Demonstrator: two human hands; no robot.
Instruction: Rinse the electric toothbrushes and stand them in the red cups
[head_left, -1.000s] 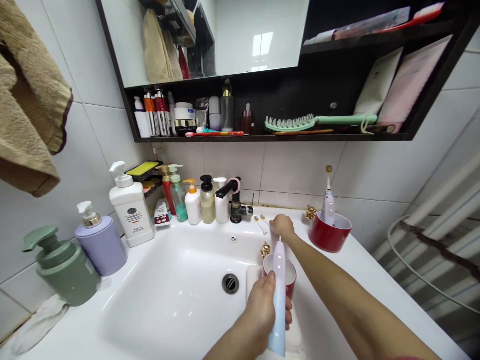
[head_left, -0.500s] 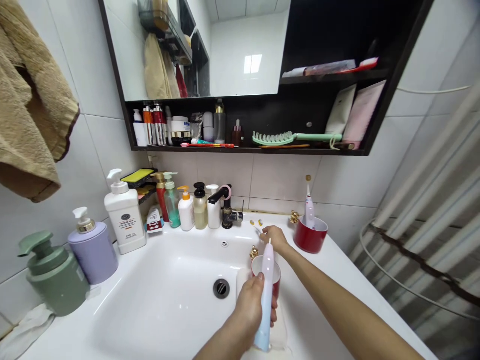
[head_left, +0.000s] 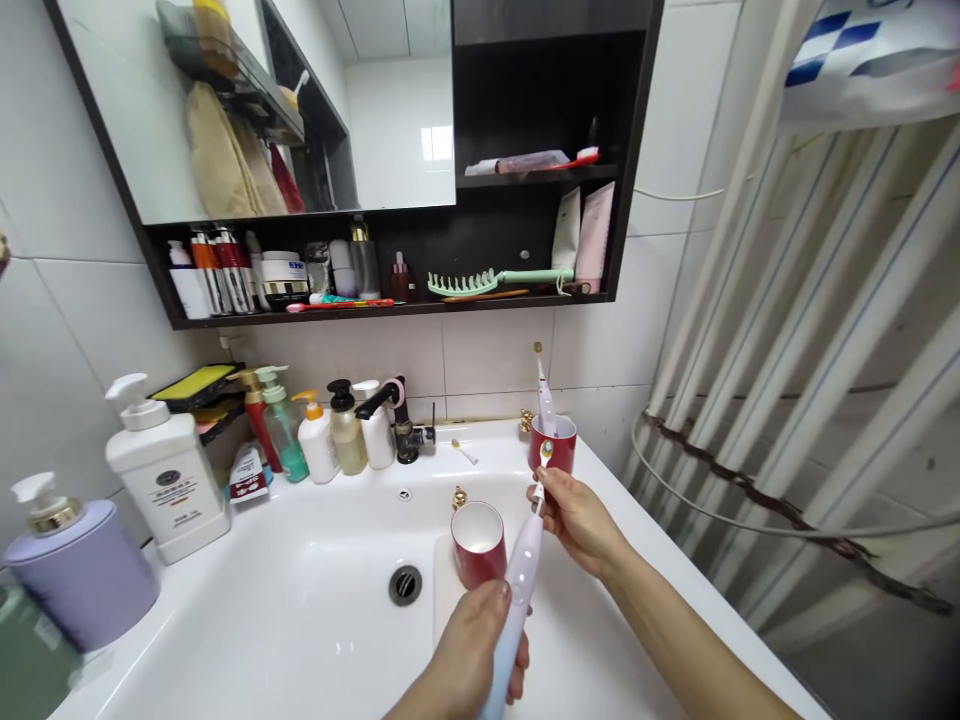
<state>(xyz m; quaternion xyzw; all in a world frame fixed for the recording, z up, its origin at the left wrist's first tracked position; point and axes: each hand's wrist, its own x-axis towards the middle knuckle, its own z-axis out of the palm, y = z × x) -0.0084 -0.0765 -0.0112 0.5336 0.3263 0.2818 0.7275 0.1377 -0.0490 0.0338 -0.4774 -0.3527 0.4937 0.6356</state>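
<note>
My left hand (head_left: pixel 480 645) is wrapped round the pink-to-blue handle of an electric toothbrush (head_left: pixel 523 565), which points up and away from me over the sink. Between the fingertips of my right hand (head_left: pixel 581 515) is a toothbrush head (head_left: pixel 545 458), its base at the handle's thin metal shaft; whether it is fully seated I cannot tell. A second brush head (head_left: pixel 465 452) lies on the sink's back ledge. Left of the handle stands a red cup (head_left: pixel 478 545) with a white inside. Behind my right hand, another red cup (head_left: pixel 568 448) holds a second electric toothbrush (head_left: pixel 545 398).
The white sink (head_left: pixel 315 600) has its drain (head_left: pixel 405 585) at the middle. A black faucet (head_left: pixel 405 425) stands at the back, with several pump bottles (head_left: pixel 319 440) to its left. Above hangs a mirror cabinet (head_left: pixel 495 240) with shelves. White pipes (head_left: pixel 810 330) run along the right.
My right hand has come back from the sink ledge with a brush head, now at the handle's shaft. One brush head stays on the ledge. The view has turned right.
</note>
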